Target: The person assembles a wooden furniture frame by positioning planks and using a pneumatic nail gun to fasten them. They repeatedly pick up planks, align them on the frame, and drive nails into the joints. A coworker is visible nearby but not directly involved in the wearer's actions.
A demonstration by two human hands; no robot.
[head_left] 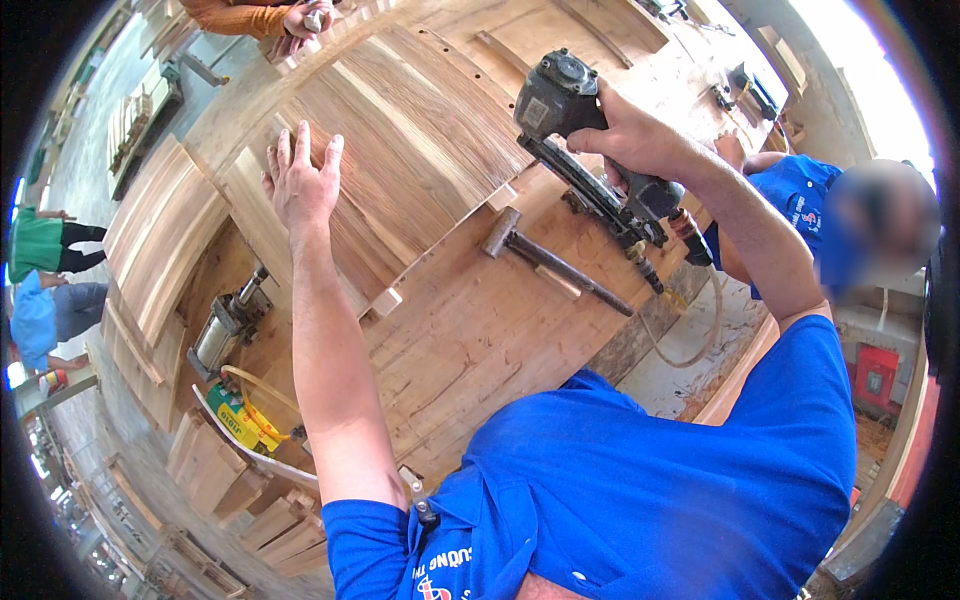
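My left hand (305,182) lies flat with fingers stretched out near the left edge of a striped wooden panel (400,130). In my right hand (640,135) is the handle of a black pneumatic nail gun (555,95), held at the panel's right end. Its long magazine slants down toward me, and a hose fitting hangs at its rear. The gun's nose is hard to make out, so I cannot tell if it touches the wood. A hammer (545,260) with a dark handle rests on the workbench (470,340) just below the panel, near small wood blocks (502,197).
Left of my forearm lies a second air tool (228,325) with a yellow hose, by a green-yellow box (240,415). Another wooden panel (165,240) lies far left. A co-worker's hands (300,22) are at the far edge; a person in blue (790,210) stands right.
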